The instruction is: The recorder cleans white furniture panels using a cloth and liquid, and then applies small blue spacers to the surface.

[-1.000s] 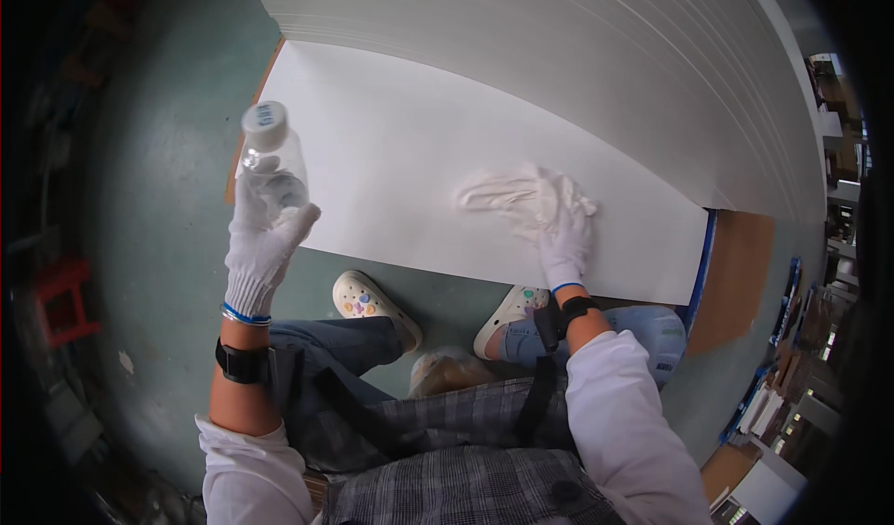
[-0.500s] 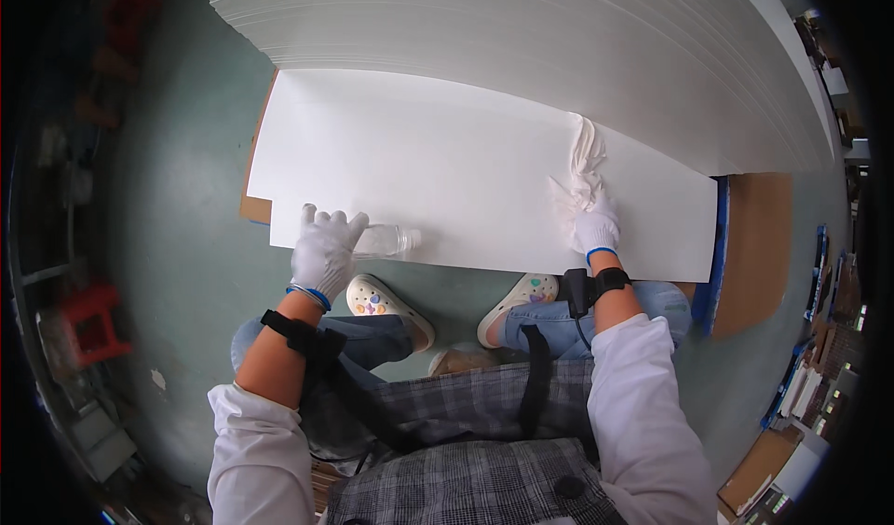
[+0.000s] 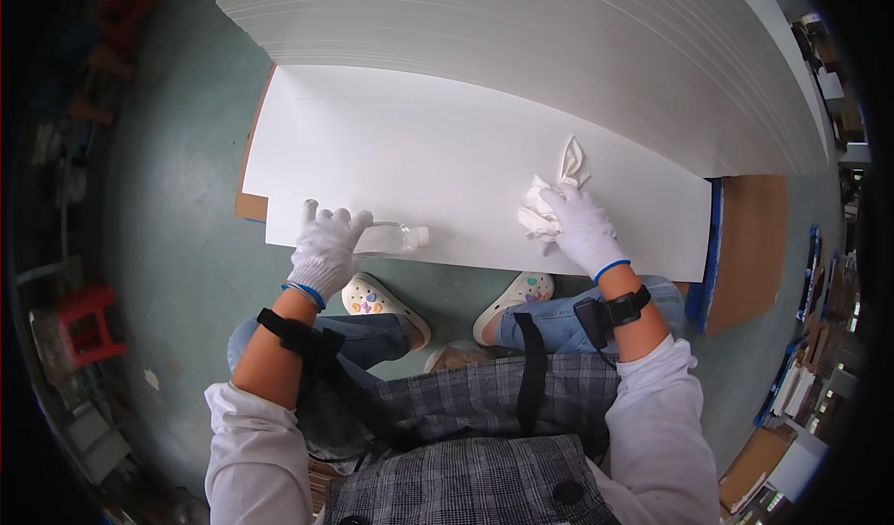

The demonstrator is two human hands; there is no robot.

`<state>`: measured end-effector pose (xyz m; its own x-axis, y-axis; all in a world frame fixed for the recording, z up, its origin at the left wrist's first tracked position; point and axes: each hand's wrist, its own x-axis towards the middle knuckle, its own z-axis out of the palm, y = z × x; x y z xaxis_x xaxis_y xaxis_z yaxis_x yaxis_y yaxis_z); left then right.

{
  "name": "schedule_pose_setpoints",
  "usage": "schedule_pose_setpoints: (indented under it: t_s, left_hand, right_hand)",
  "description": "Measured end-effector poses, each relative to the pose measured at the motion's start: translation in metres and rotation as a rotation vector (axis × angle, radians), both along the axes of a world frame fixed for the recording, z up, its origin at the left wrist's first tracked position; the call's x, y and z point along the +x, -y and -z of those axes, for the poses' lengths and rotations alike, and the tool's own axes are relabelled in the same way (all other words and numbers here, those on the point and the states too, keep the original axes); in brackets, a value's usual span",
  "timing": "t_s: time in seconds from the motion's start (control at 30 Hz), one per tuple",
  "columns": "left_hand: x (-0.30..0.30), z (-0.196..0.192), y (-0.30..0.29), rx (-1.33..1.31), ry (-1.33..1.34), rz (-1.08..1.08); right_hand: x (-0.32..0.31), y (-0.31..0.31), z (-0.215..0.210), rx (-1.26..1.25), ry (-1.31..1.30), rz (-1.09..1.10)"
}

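White cloth (image 3: pixel 536 216), one; bottle (image 3: pixel 393 238), one

1. Legible text: none. No word, number or sign can be read.
2. Clear bottle (image 3: pixel 386 237), at the left grip (image 3: pixel 326 245): side and cap end toward the right grip (image 3: pixel 585 225); no print can be made out on either.
3. Jeans (image 3: pixel 664 294), beyond the right grip on its outer side, at the knee: pale marks, too indistinct to be read as characters.
4. Stacked goods (image 3: pixel 792 390), well apart from the right grip, farther out on the same side: too small and blurred for any lettering to be resolved.
5. Red stool (image 3: pixel 88 325), well apart from the left grip on its outer side: too blurred for any marking to be read.
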<state>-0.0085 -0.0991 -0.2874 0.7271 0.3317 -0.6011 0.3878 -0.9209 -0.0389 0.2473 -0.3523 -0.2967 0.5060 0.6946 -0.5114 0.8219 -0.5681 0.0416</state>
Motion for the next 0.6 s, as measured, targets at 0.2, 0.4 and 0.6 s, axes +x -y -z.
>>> schedule_pose_setpoints:
  t_s: [0.2,0.4,0.6]
  left_hand:
    - [-0.009,-0.015,-0.017,-0.092,0.138,-0.115]
    - [-0.008,-0.027,-0.03,-0.184,0.528,-0.407]
    - [-0.016,-0.05,-0.043,-0.277,0.573,-0.682]
  right_hand:
    - [-0.052,-0.014,0.066,-0.047,-0.137,0.045]
    - [-0.109,-0.062,0.132,0.154,-0.107,-0.048]
    - [-0.063,-0.034,0.063,0.119,-0.154,0.055]
